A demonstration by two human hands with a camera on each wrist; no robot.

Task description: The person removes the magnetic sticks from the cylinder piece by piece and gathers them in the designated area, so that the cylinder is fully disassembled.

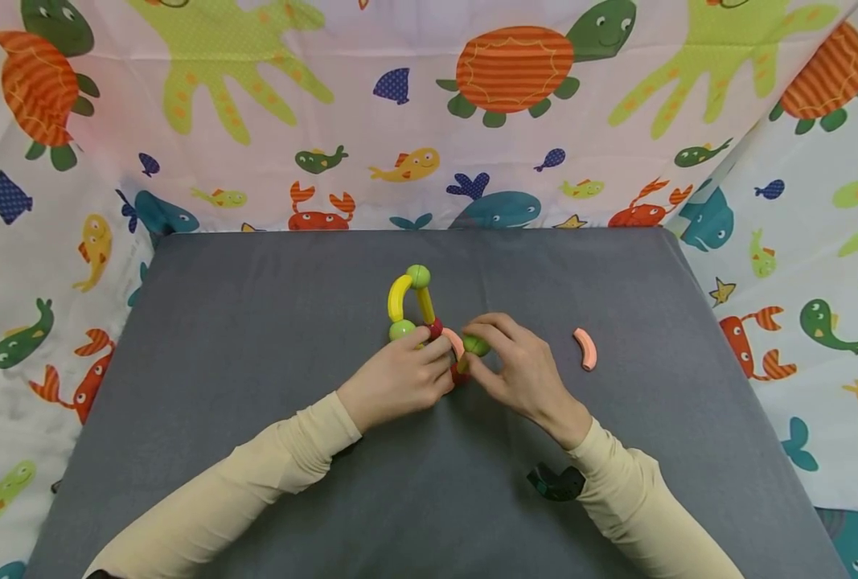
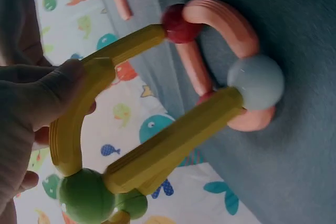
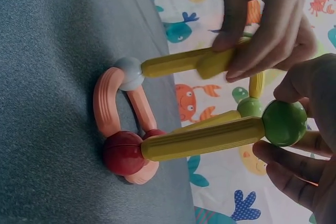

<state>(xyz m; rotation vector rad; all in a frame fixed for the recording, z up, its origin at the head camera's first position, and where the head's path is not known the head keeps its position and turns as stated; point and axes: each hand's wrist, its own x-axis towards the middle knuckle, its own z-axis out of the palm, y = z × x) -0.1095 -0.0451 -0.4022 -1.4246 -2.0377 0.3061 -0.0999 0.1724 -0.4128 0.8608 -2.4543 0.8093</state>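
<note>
A magnetic stick-and-ball structure stands on the table between the hands. Its base joins curved pink sticks [image 2: 231, 27] with red balls [image 3: 123, 153] and a pale grey ball [image 2: 256, 82]. Straight yellow sticks [image 3: 205, 139] rise from these balls, topped by green balls [image 1: 418, 277]. My left hand [image 1: 403, 374] pinches a curved yellow stick [image 2: 79, 116] whose one end meets a green ball [image 2: 86, 196]. The fingers of my right hand [image 1: 526, 366] hold another green ball [image 3: 284, 123] atop a straight yellow stick. In the head view the hands hide part of the base.
A loose curved pink stick [image 1: 585, 349] lies on the grey table [image 1: 255, 322] to the right of my right hand. A cloth printed with sea animals [image 1: 414, 104] hangs behind and beside the table. A black device [image 1: 556, 482] sits at the right wrist.
</note>
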